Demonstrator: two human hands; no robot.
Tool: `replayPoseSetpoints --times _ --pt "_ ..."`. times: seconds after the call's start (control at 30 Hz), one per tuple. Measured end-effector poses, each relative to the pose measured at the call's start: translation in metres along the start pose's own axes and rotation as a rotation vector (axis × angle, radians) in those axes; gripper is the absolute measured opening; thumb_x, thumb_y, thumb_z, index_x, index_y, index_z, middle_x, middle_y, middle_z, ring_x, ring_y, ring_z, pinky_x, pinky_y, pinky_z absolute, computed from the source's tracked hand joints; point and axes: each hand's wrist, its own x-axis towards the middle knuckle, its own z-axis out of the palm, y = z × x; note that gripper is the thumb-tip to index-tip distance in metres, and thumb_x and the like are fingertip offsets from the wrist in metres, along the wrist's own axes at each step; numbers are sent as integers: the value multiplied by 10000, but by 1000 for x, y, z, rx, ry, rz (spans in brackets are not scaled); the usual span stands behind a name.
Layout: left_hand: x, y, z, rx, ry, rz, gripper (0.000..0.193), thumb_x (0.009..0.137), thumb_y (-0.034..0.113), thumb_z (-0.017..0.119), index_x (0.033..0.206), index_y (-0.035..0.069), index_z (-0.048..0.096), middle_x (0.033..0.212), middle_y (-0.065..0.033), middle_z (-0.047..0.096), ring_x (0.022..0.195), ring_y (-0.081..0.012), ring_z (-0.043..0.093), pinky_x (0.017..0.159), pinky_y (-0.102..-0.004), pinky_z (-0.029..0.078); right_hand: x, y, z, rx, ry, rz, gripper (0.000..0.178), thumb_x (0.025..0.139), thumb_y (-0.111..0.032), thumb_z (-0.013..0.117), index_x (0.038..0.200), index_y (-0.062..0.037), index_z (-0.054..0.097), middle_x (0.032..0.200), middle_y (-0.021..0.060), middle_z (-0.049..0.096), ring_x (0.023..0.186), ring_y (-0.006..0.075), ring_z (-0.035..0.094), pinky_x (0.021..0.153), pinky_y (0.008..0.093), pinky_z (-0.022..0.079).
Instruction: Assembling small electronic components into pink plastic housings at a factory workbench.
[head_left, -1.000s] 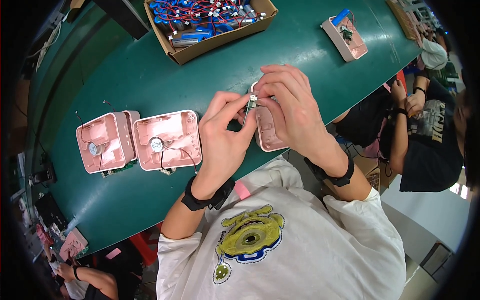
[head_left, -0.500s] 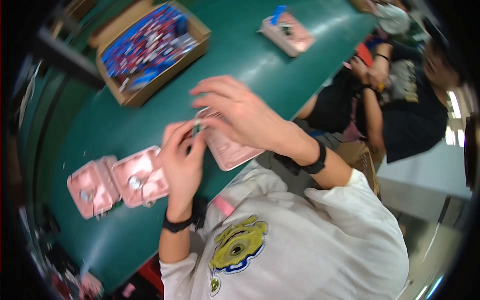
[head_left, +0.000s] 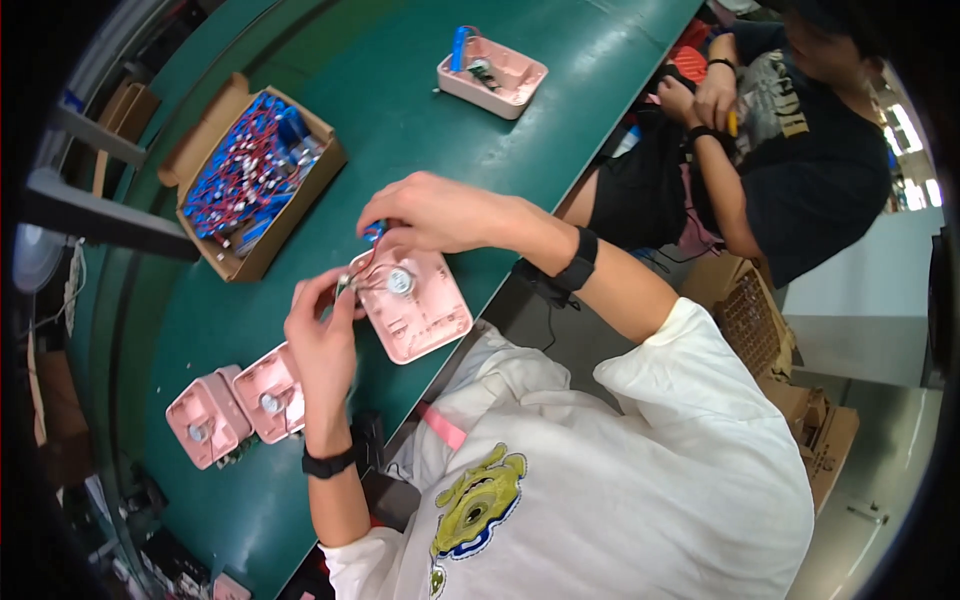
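Observation:
In front of me on the green bench lies an open pink plastic housing [head_left: 430, 325], with a round silver speaker [head_left: 400, 282] inside it. At the housing's left edge, my left hand [head_left: 325, 335] pinches a small green circuit board [head_left: 345, 284] with thin wires. My right hand [head_left: 440, 213] is above the housing's far edge, its fingertips closed on a blue battery [head_left: 375, 231], mostly hidden by the fingers. Red and dark wires run between the battery and the board. To the left, two more pink housings [head_left: 205, 415] [head_left: 268, 392] each hold a silver speaker.
A cardboard box [head_left: 290, 225] full of blue batteries with red wires stands at the far left. Another pink housing [head_left: 510, 100] with an upright blue battery [head_left: 460, 48] sits farther along the bench [head_left: 390, 100]. At right, another person [head_left: 790, 170] sits beside the bench.
The view has shifted, and the hands look sharper. A blue battery now shows in my right fingers, which have moved off the housing's interior, uncovering the speaker. My left hand stays at the board.

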Motion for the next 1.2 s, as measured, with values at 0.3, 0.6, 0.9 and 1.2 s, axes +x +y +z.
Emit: replayPoseSetpoints --times 0.3,0.6,0.9,1.2 --pt "38 40 -6 461 -13 287 184 874 60 692 1016 -52 729 931 -201 687 849 -334 697 777 -404 550 12 -29 -7 477 299 33 323 895 -123 774 1201 -25 735 1028 123 754 849 221 720 764 368 574" --pt "14 62 -26 460 -57 4 212 836 76 706 1012 -39 730 874 -179 692 718 -323 690 699 -416 538 16 -44 -6 -38 202 -123 329 885 -57 757 1209 -7 738 1040 122 758 870 269 697 801 391 583" --pt "-39 48 -30 411 -101 -54 331 880 105 799 1169 -27 709 980 -121 714 722 -141 683 644 -305 534 19 -52 11 -297 33 -285 387 849 -19 762 1234 -11 724 1116 96 749 1024 281 662 892 405 567" --pt "-94 24 -29 122 -12 29 458 855 -18 780 1303 6 688 1309 -146 612 968 -183 682 685 -317 554 -14 -102 33 -328 282 -11 715 803 -11 766 1482 -33 541 1471 197 568 1305 406 544 1105 471 467"
